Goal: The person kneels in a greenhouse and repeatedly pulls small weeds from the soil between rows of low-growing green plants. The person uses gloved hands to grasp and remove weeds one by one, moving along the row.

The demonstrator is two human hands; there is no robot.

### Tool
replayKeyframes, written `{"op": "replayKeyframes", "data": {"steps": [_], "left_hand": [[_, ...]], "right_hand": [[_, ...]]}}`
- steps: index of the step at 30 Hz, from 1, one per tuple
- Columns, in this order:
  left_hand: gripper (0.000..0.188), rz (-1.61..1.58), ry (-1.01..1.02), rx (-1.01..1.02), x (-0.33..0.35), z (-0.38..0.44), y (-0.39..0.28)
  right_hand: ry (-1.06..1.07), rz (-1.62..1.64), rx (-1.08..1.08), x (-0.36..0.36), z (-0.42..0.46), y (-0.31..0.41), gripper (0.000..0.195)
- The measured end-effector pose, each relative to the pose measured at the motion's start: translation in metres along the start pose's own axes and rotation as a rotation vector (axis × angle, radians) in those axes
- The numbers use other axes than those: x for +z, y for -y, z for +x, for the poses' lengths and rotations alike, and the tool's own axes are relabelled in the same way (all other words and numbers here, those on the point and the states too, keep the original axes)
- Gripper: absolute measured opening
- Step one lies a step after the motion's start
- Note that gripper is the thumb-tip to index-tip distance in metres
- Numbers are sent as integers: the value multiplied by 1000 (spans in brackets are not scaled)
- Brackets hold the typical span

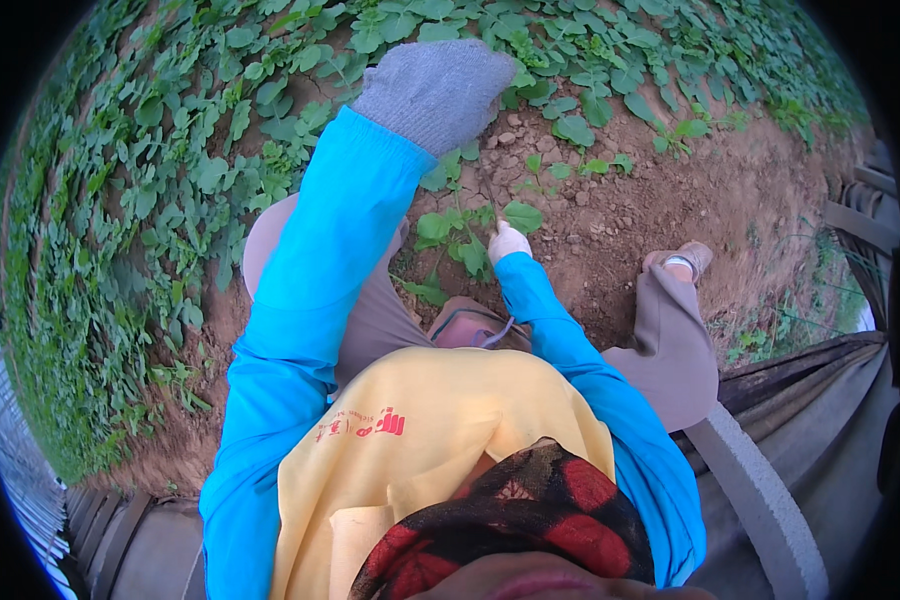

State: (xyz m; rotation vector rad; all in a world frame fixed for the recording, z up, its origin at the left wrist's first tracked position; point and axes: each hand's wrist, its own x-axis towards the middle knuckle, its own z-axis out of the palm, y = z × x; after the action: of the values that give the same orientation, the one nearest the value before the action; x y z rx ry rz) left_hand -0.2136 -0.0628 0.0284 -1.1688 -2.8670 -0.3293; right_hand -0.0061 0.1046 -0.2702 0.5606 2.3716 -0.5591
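My left hand [436, 94], in a grey knitted glove, is held out over the leafy green plants [397, 26]. Its fingers are hidden beneath the glove's back, so what it grips does not show. Lower and to the right, my right hand [508, 241], in a pale glove, is closed around one end of a thin dark rod [487, 180]. The rod runs up from it towards the left glove; its far end is hidden. Right beside that hand grows a small broad-leaved plant [450, 229], rooted in dry crumbly soil [592, 206].
My shod foot [686, 261] rests on the soil at right. Between my legs lies a pink item [469, 322] with a lavender cord. A concrete beam [765, 510] and dark sheeting [795, 382] border the lower right. Dense plants spread left.
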Motion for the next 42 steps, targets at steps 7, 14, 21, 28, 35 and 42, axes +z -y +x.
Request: {"op": "replayKeyframes", "data": {"steps": [7, 14, 21, 28, 35, 42], "left_hand": [[20, 5, -28, 11, 3, -9, 2], [19, -31, 34, -5, -6, -7, 1], [18, -25, 7, 15, 7, 6, -11], [19, 6, 30, 29, 6, 6, -7], [19, -1, 65, 5, 1, -3, -7], [22, 26, 36, 5, 2, 4, -10]], "right_hand": [[124, -158, 6, -27, -48, -14, 39], [-7, -193, 37, -71, -47, -13, 37], [-241, -378, -28, -119, 47, -21, 29], [96, -432, 35, -109, 13, -55, 34], [25, -406, 115, -146, -15, -41, 35], [-26, -261, 65, -102, 25, -1, 33]]}}
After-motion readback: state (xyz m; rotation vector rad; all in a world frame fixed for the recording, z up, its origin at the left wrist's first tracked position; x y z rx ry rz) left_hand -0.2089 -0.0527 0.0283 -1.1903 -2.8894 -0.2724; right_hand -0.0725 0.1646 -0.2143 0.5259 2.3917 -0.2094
